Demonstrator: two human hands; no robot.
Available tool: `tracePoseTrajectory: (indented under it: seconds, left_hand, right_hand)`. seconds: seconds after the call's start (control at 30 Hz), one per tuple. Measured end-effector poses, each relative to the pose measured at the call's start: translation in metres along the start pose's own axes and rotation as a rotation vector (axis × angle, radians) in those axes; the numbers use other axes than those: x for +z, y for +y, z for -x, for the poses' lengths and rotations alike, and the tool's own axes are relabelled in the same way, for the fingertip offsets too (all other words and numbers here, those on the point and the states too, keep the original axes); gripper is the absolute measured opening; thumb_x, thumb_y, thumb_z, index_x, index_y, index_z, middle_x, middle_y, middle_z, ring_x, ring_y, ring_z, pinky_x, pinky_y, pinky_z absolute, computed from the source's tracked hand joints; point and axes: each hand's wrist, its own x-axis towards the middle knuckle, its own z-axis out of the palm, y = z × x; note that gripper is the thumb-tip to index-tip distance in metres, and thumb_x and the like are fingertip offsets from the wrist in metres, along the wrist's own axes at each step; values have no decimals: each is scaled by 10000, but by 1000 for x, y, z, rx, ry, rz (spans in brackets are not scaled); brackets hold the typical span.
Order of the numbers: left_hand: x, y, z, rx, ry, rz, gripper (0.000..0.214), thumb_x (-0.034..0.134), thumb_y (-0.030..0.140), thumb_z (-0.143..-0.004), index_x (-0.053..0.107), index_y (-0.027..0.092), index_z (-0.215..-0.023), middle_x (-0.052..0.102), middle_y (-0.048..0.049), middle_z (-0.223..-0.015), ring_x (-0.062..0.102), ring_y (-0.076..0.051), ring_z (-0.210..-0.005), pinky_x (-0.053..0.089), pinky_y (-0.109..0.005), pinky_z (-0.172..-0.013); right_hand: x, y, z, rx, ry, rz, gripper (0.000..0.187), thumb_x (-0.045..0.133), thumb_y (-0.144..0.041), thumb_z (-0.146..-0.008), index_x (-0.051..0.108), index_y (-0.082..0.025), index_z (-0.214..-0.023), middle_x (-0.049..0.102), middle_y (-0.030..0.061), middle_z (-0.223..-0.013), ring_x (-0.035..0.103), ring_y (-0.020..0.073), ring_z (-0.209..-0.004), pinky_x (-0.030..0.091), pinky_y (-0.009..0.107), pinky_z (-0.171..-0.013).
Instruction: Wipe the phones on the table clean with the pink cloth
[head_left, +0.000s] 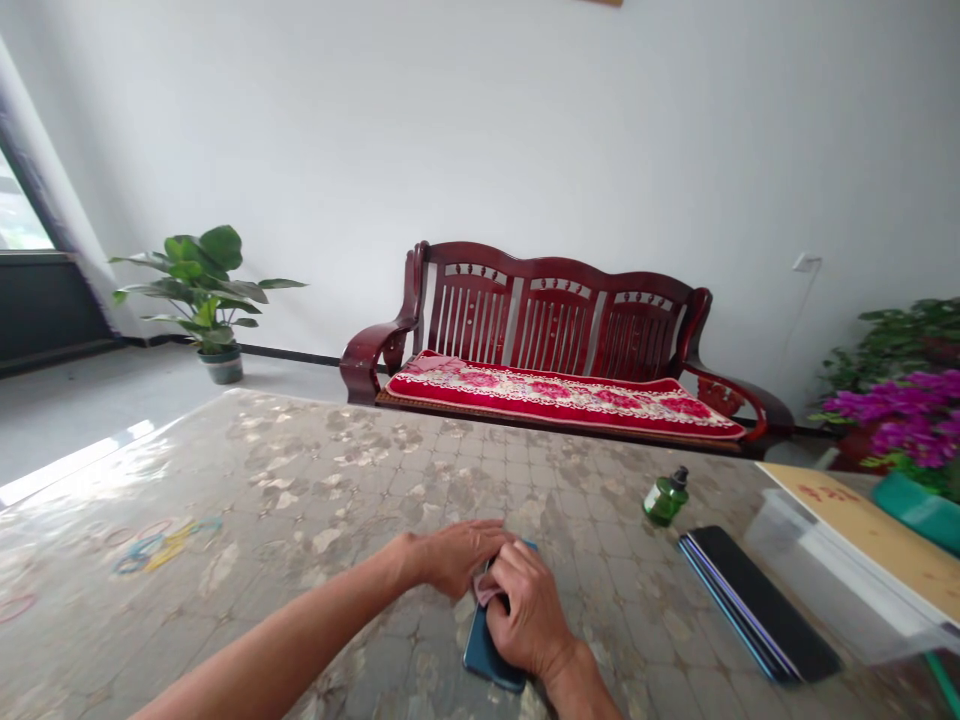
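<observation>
A blue phone (489, 658) lies on the patterned tablecloth in front of me, partly covered by both hands. Bunched in my right hand (529, 610) is a small pinkish cloth (484, 588), pressed against the phone's surface; the fingers are closed around it. My left hand (465, 555) reaches across the phone's far end with its fingers stretched out and flat, and its fingertips are close to the right knuckles. Whether the left fingers touch the phone's far edge is hidden.
Right of my hands are a green pump bottle (666, 497), a stack of phones (757, 600) and a clear plastic box (832, 570) under a tan board (870, 530). Coloured rubber bands (166, 545) lie left on the tablecloth (315, 500). A wooden bench (555, 310) stands beyond.
</observation>
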Motion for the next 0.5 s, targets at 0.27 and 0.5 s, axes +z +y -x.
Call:
tracePoseTrajectory:
  seconds: [0.27, 0.5]
  left_hand:
    - [-14, -1, -11, -38, -140, -170, 693, 736, 83, -573, 550, 159, -1236, 435, -136, -1448, 426, -329, -1300, 396, -416, -1050]
    - [-12, 4, -15, -54, -66, -332, 425, 759, 136, -641, 637, 191, -1045, 519, -102, -1286, 491, -290, -1126, 443, -360, -943]
  right_hand:
    - [1, 0, 1, 7, 38, -38, 162, 483, -71, -596, 540, -202, -672, 520, 14, -736, 478, 168, -769, 335, 280, -692]
    - [-2, -3, -2, 10, 32, -40, 153, 481, -74, -597, 515, -207, -666, 523, 8, -723, 475, 164, -753, 320, 277, -679]
